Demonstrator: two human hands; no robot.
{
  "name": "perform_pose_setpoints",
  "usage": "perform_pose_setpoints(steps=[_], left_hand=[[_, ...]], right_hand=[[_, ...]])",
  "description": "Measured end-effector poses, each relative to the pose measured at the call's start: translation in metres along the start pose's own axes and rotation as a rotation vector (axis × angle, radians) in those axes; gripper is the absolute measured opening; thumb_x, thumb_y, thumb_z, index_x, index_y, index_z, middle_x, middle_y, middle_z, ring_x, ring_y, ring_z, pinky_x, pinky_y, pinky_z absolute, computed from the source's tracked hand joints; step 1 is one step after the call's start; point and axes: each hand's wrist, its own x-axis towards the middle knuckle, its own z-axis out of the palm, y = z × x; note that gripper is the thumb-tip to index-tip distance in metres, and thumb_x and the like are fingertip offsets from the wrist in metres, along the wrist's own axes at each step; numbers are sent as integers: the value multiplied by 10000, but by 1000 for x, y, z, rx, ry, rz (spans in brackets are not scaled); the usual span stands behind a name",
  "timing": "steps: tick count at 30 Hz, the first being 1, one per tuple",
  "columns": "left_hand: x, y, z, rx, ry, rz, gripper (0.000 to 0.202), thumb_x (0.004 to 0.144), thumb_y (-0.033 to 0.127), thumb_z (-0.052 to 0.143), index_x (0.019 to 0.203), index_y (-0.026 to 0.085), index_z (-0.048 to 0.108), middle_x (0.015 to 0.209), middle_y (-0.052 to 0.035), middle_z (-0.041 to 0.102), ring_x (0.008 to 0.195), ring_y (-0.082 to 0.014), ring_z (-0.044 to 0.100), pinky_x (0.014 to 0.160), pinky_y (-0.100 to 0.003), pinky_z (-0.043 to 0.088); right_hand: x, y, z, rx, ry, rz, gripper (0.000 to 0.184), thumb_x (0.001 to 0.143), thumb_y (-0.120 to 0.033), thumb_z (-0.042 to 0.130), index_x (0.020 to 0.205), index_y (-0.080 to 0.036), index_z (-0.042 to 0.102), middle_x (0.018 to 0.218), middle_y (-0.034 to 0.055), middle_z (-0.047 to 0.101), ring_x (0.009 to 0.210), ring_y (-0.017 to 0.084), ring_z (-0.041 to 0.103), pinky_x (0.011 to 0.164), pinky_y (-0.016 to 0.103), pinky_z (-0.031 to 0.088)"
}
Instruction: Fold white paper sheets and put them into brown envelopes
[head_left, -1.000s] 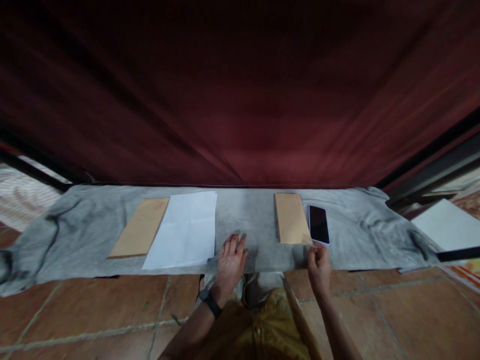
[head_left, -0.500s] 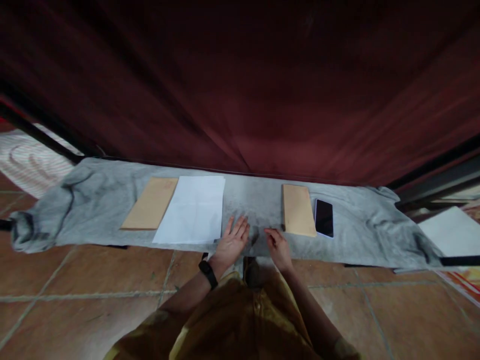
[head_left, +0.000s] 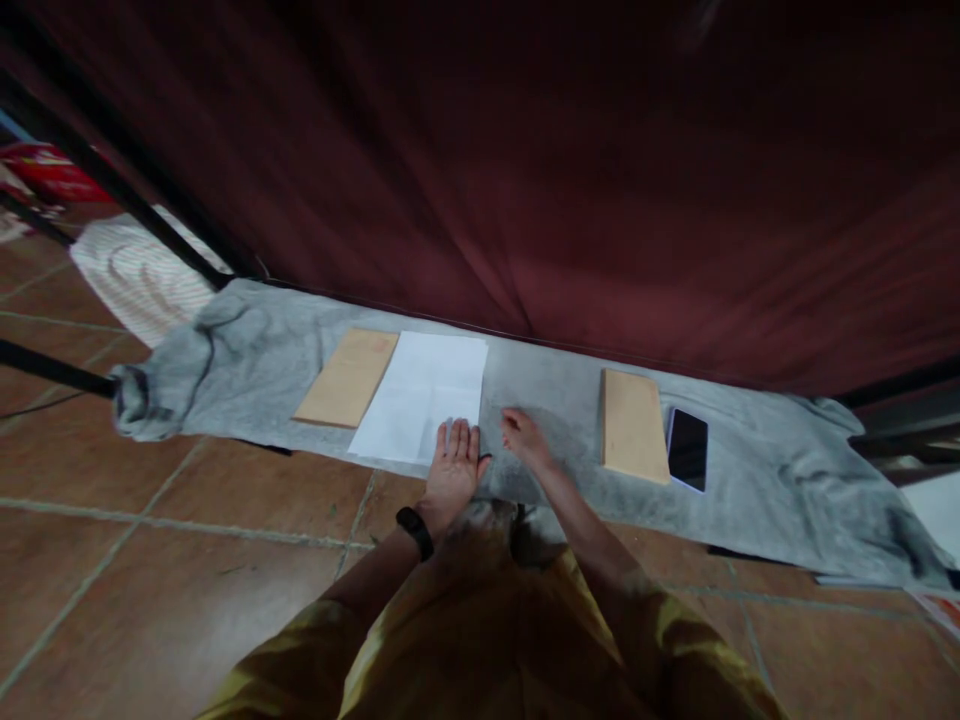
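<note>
My left hand (head_left: 454, 472) lies flat and open, its fingers over the lower right corner of a stack of white paper sheets (head_left: 431, 385). Just right of the paper's edge, my right hand (head_left: 525, 437) is closed with its fingers curled in. Whatever it may hold is hidden. A brown kraft envelope (head_left: 349, 378) lies partly against the paper's left side. Farther right, what looks like a thicker stack of kraft envelopes (head_left: 634, 425) rests on the grey cloth (head_left: 555, 375), apart from both hands.
A phone (head_left: 688, 450) with a dark screen lies right of the kraft stack. The grey cloth covers a narrow bench. A dark red curtain (head_left: 525, 180) hangs behind it, between black metal bars (head_left: 112, 190). A striped cloth (head_left: 142, 275) is at the left; the tiled floor (head_left: 247, 560) is below.
My left hand has moved from the bare cloth onto the paper's corner. My right hand has moved left, towards the paper's right edge, still curled. The view has turned and tilted slightly.
</note>
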Motion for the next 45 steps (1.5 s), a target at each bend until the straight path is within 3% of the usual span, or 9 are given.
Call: perform_pose_setpoints(steps=[5, 10, 16, 25, 33, 39, 45], left_hand=[[-2, -2, 11, -20, 36, 28, 604, 1021, 345, 366, 1526, 14, 372, 1583, -245, 359, 1528, -327, 245, 1260, -584, 148], [-4, -5, 19, -54, 58, 3, 616, 1011, 330, 387, 1563, 65, 323, 1600, -211, 330, 1526, -315, 256, 1259, -570, 176], [-3, -7, 26, -62, 87, -6, 607, 1009, 330, 376, 1555, 69, 335, 1602, -200, 337, 1523, -302, 266, 1249, -557, 228], [-4, -10, 28, -70, 105, -1, 583, 1006, 331, 383, 1523, 60, 391, 1604, -186, 352, 1522, -297, 269, 1252, -517, 241], [-6, -12, 30, -51, 153, 20, 554, 1008, 328, 396, 1509, 94, 434, 1577, -170, 416, 1499, -305, 331, 1230, -526, 281], [-5, -13, 31, -23, 214, 77, 554, 1009, 329, 406, 1526, 132, 424, 1594, -132, 400, 1506, -287, 324, 1253, -532, 218], [-4, -14, 28, 2, 311, 121, 598, 999, 447, 454, 1548, 212, 404, 1618, -94, 365, 1529, -304, 266, 1266, -558, 129]], right_hand=[[21, -20, 20, -167, 7, -111, 229, 881, -184, 554, 1016, -220, 736, 811, 34, 727, 757, 179, 642, 729, 269, 521], [24, -30, 33, -295, 60, -115, 268, 841, -108, 516, 947, -219, 736, 898, 40, 737, 838, 173, 644, 805, 260, 500], [28, -36, 39, -241, 19, -124, 282, 869, -154, 506, 1010, -238, 735, 782, -4, 713, 749, 161, 631, 769, 262, 514], [31, -29, 54, -175, 189, -119, 250, 829, -146, 513, 963, -228, 707, 976, 44, 713, 889, 170, 649, 869, 291, 518], [52, -35, 59, -148, 138, -71, 182, 913, -297, 529, 921, -227, 696, 764, -4, 695, 717, 152, 628, 715, 255, 507], [60, -40, 57, -195, 173, -34, 205, 900, -262, 515, 782, -215, 676, 786, 8, 703, 778, 159, 634, 763, 249, 489], [57, -29, 38, -175, 270, 14, 227, 896, -261, 452, 841, -224, 670, 840, 19, 714, 838, 180, 650, 774, 264, 493]])
